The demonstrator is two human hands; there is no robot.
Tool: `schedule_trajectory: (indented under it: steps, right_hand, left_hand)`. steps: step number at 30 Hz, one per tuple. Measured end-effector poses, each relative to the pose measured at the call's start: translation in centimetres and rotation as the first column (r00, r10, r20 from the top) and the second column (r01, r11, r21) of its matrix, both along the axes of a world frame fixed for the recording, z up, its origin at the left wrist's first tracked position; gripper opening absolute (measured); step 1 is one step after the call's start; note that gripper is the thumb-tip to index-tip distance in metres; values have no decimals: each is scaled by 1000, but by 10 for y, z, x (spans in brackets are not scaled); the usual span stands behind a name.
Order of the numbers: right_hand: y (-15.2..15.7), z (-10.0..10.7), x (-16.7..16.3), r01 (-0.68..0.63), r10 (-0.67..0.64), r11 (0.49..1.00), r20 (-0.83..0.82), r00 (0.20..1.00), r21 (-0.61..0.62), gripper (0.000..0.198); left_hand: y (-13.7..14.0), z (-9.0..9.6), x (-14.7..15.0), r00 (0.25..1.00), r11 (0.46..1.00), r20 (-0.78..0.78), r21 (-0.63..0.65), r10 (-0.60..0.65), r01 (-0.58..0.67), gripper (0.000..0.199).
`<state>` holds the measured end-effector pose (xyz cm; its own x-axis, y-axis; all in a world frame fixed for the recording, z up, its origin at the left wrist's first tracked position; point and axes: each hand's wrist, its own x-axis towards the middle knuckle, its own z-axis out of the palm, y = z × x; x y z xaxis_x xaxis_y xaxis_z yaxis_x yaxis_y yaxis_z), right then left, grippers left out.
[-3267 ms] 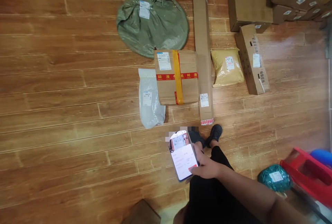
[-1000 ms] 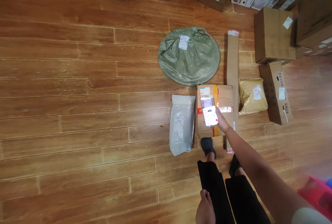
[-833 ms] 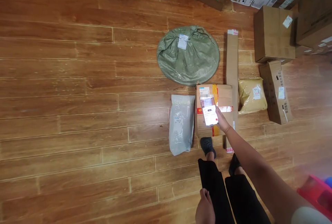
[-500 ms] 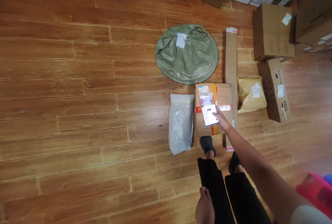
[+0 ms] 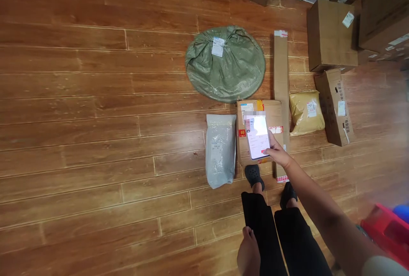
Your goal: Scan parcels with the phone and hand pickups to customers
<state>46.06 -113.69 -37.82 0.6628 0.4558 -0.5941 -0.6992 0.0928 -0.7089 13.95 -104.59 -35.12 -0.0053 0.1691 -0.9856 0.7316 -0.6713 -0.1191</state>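
My right hand (image 5: 277,150) grips a smartphone (image 5: 257,137) with a lit screen, my thumb lying over the lower right of the display. Below the phone is a taped cardboard box (image 5: 275,114) on the floor, partly hidden by it. Near my left leg hangs my left hand (image 5: 249,248), its fingers curled in and nothing visible in them. A grey bubble-wrap parcel (image 5: 221,150) lies left of the box. Behind them rests a round green wrapped parcel (image 5: 226,69) with a white label. A long narrow carton (image 5: 281,67) runs along the box's right side.
Farther right lie a yellow padded parcel (image 5: 306,116) and a slim carton (image 5: 334,110). Bigger cardboard boxes (image 5: 332,35) stack up at the back right. A red plastic container (image 5: 383,229) sits at the lower right. Wooden floor (image 5: 79,139) stretches to the left.
The phone has shifted slightly toward me and turned more upright, and its screen shows a different page. My thumb has moved lower on the screen. My left hand stays curled.
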Motion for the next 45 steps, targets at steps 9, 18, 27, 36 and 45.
schedule_trajectory:
  steps: [9,18,27,36,45]
  right_hand:
    - [-9,12,-4,18,-18,1000,25,1000,8,83]
    - [-19,22,-14,-9,6,997,43,999,77,83]
    - [-35,40,-26,-56,52,995,52,997,79,85]
    - [-72,51,-69,15,-9,997,-75,997,75,94]
    - [-120,71,-144,107,-106,994,-273,956,-12,91]
  left_hand:
    - [6,5,11,1000,999,-12,-34,-6,6,32]
    - [4,11,17,1000,1000,-26,3,17,-17,32]
    - [-16,16,3,998,998,9,31,59,-59,33]
    - [-32,38,-5,981,984,125,79,151,-162,31]
    - [-18,67,51,972,999,233,37,14,-23,29]
